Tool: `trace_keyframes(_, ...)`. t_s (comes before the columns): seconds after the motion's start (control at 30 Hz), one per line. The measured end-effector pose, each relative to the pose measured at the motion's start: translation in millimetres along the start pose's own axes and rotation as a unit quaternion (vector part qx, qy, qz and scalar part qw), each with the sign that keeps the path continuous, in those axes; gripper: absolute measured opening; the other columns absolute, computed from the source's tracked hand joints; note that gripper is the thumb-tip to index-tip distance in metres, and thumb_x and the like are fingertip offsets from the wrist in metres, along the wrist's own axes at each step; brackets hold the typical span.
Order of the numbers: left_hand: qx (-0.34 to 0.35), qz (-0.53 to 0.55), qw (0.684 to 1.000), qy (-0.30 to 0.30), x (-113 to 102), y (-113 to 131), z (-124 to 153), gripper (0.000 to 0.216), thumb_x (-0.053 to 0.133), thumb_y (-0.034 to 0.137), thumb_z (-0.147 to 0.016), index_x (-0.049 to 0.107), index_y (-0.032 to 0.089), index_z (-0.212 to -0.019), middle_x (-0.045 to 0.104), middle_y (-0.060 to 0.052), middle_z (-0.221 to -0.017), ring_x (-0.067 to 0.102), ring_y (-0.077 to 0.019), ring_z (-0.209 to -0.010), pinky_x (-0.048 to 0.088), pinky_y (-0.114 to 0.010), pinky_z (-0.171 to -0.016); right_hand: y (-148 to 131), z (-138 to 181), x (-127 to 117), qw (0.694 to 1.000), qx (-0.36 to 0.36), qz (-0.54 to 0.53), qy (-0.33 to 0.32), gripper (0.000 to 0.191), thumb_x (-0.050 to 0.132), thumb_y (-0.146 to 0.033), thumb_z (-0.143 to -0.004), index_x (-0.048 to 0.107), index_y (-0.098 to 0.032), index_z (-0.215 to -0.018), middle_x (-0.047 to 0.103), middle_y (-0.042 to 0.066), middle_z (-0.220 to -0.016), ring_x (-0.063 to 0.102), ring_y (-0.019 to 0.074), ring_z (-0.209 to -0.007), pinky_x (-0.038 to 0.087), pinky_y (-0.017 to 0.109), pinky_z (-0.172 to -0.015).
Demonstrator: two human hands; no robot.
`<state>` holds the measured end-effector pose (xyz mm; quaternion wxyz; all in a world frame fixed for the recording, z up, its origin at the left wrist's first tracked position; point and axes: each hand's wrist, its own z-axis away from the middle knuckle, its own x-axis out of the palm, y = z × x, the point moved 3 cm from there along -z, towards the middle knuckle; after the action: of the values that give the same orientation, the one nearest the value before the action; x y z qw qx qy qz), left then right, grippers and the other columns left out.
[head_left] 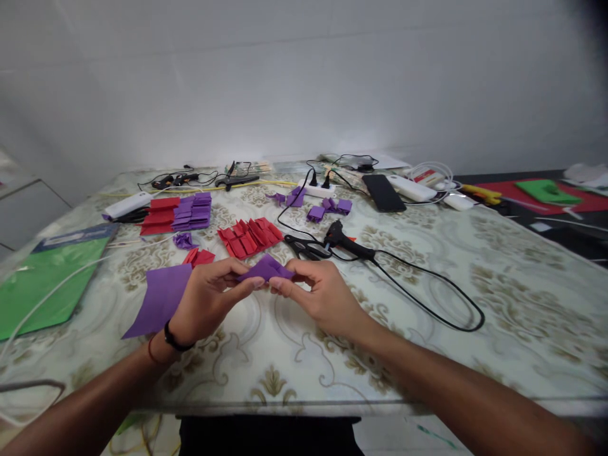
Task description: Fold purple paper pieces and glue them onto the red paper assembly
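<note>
One folded purple paper (266, 267) held in a narrow pinch between left hand (213, 294) and right hand (320, 291), thumbs along the near edge, fingers behind, thumb tips close together. Raised to a peak in the middle, sloping down toward both grips. Placed over the front half of the patterned table (273, 342), roughly midway across; hard to tell whether clear of the cloth or brushing it. On the left wrist, a black band (175, 339) and, lower down the forearm, a thin red string (152, 351).

Just beside the left hand and partly hidden by it, a flat purple sheet (161, 294). Behind that hand, a small red folded piece (199, 256), then a crumpled-looking purple piece (185, 240). Straight beyond the pinch, a row of red folded pieces (250, 237). Beyond the right hand, black scissors (308, 242) close to a black glue gun (349, 240), its cord looping out to the right.

Farther left, red folded papers (160, 215) touching a purple folded stack (192, 211); near the left edge, a green paper pack (52, 282). Toward the back, small purple folded pieces (327, 208), a white power strip (316, 192) with two black plugs, and a dark phone (384, 193).
</note>
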<state>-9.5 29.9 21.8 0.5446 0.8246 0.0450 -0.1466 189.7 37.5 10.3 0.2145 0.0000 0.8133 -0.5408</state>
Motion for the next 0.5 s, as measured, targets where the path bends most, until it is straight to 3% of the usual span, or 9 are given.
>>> trace_keyframes(0.17, 0.028, -0.02, 0.999, -0.018, -0.7, 3.4, 0.2, 0.015, 0.081, 0.026, -0.086, 0.074, 0.017, -0.077, 0.079, -0.005, -0.078, 0.072, -0.0156, -0.07, 0.057, -0.022, -0.063, -2.6, -1.4, 0.6, 1.0, -0.012, 0.008, -0.013, 0.028, 0.068, -0.035, -0.094, 0.067, -0.017, -0.073, 0.068, 0.0, -0.068, 0.059, 0.0139, -0.065, 0.042, 0.025, -0.061)
trace_keyframes(0.33, 0.11, -0.088, 0.989, -0.039, -1.2, 6.0, 2.0, 0.011, 0.079, 0.018, -0.087, 0.072, 0.017, -0.079, 0.077, -0.004, -0.077, 0.071, -0.0145, -0.07, 0.057, -0.023, -0.065, -6.2, -2.2, 0.1, 0.996, -0.085, 0.028, -0.004, 0.023, 0.073, -0.03, -0.095, 0.068, -0.018, -0.076, 0.067, -0.002, -0.071, 0.06, 0.0128, -0.066, 0.045, 0.025, -0.064)
trace_keyframes(0.5, 0.143, -0.049, 0.988, 0.005, -5.2, 6.7, 3.1, 0.023, 0.084, 0.017, -0.083, 0.071, 0.019, -0.101, 0.079, -0.005, -0.093, 0.078, -0.0182, -0.084, 0.065, -0.028, -0.08, -10.2, 3.6, -2.4, 0.978, -0.197, 0.043, 0.047, 0.013, 0.071, -0.021, -0.097, 0.073, -0.02, -0.084, 0.076, 0.003, -0.081, 0.069, 0.0166, -0.075, 0.054, 0.03, -0.073)
